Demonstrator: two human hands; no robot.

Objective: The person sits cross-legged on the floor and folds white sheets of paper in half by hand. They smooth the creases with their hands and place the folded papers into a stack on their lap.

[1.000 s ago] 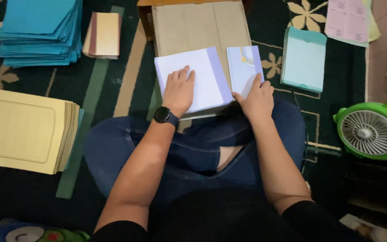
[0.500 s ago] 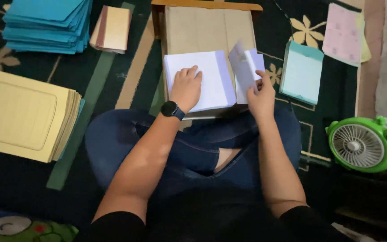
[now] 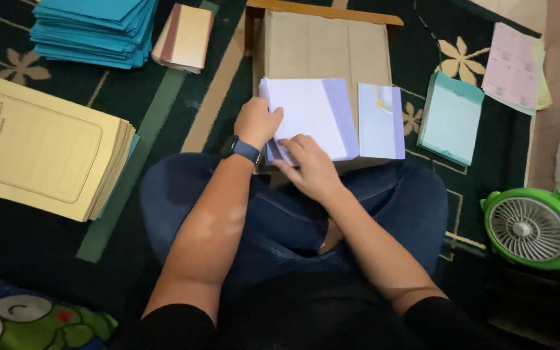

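The stack of white paper [image 3: 309,120] lies on the low desk [image 3: 322,45], at 12 o'clock from the seated person. The left hand [image 3: 257,122] grips the stack's left edge; the right hand [image 3: 309,167] rests flat, fingers spread, on its near corner. Risk: the stack overhangs the desk's near edge, so a loose grip could let sheets fan and slide onto the lap. A single lilac sheet [image 3: 382,121] lies just beside, at 3 o'clock, and could get knocked off.
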